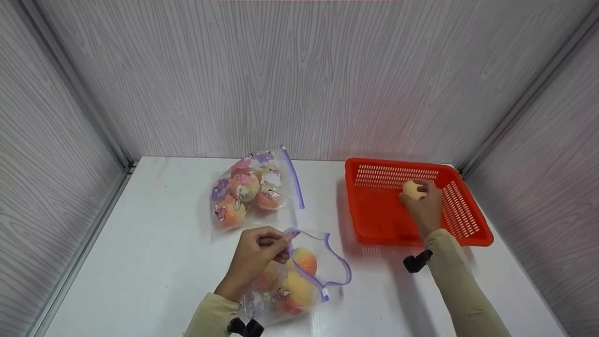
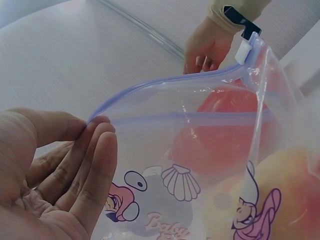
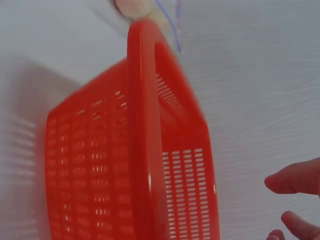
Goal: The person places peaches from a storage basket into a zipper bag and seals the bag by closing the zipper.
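Observation:
My left hand (image 1: 259, 252) pinches the purple-edged rim of a clear zip bag (image 1: 325, 264) between thumb and fingers; the left wrist view shows this pinch closely. The bag's mouth gapes, and several yellow-and-red peaches (image 1: 299, 290) lie inside. Over the red plastic basket (image 1: 374, 210), my right hand (image 1: 427, 203) holds a pale yellow peach (image 1: 412, 190), fingers and thumb around it. In the right wrist view only some fingertips (image 3: 285, 181) show at the right edge, and that peach is not visible there.
A second printed zip bag (image 1: 252, 187) with several peaches lies behind the left hand, its purple zip strip (image 1: 294, 180) on the right. The white table (image 1: 135, 234) meets grey wood-grain walls (image 1: 299, 84) at the back and sides.

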Motion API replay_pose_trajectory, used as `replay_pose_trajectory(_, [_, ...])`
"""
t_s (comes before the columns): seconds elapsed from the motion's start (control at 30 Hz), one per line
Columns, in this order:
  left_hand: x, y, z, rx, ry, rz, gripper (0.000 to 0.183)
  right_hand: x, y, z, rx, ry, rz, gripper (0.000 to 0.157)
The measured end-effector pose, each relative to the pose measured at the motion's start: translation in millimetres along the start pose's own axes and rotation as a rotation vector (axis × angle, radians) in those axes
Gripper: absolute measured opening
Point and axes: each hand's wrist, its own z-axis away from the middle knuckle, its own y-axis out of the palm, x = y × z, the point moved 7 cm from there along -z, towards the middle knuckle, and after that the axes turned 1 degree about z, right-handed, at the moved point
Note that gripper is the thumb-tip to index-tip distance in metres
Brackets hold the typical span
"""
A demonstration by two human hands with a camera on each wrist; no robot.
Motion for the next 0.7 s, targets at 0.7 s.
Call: replay_pose_trajectory(0.7, [-1.5,-2.2,-1.3,0.017,-0.029,0.022,0.022,-65,17.1,-54,0.482,0.188,0.394,0.098])
